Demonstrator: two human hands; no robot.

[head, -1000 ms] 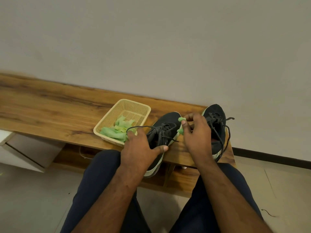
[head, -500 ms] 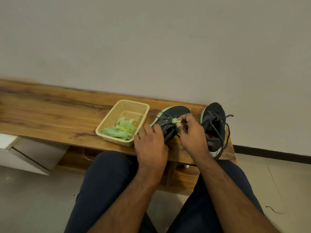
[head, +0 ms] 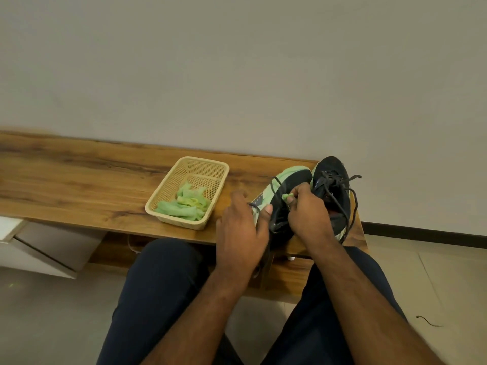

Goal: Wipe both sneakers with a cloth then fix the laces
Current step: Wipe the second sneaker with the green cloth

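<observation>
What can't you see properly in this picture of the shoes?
Head view only:
- Near sneaker: tipped on its side, and both hands cover its middle and heel.
- Small green cloth: mostly hidden in the right hand.
- Left hand: its fingers disappear behind the sneaker.
- Far sneaker: its heel is blocked by the right wrist.

This looks like a room in a home, likely an entry or living area. A long, low wooden table (head: 79,180) with a dark-streaked grain runs along a plain off-white wall (head: 237,61), with a lower shelf beneath it. The floor (head: 39,312) is pale tile, edged by a dark skirting strip (head: 421,230) at the wall's foot. A white cabinet (head: 39,248) sits under the table's left end, and a cream plastic basket (head: 168,196) rests on the table
</observation>
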